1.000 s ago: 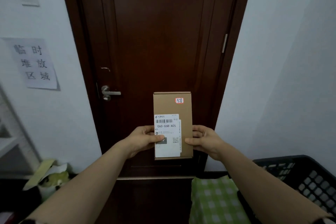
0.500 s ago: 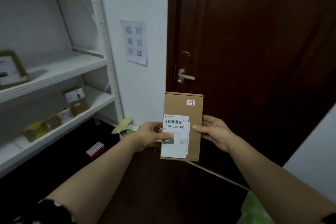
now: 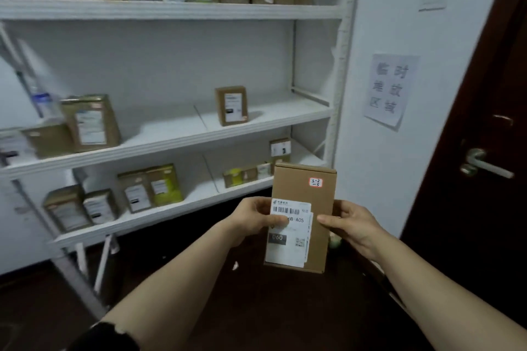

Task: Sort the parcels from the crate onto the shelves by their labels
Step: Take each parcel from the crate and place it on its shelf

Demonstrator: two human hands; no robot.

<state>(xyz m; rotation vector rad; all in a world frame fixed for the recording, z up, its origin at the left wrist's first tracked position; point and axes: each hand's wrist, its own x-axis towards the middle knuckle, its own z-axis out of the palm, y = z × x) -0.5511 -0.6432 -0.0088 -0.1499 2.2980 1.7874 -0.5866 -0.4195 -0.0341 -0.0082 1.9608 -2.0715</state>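
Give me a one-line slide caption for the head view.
Left hand and right hand hold a brown cardboard parcel with white shipping label before white shelves.

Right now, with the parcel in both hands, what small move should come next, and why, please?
Probably carry the parcel forward-left toward the shelves: the left grip and right grip both hold it upright, its sticker reads 3-2-5, and the shelves stand ahead-left.

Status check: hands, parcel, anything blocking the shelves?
Left hand and right hand both grip the brown parcel, upright, label toward camera. Not yet shelved. Shelf unit ahead-left, partly stocked; no obstruction visible.
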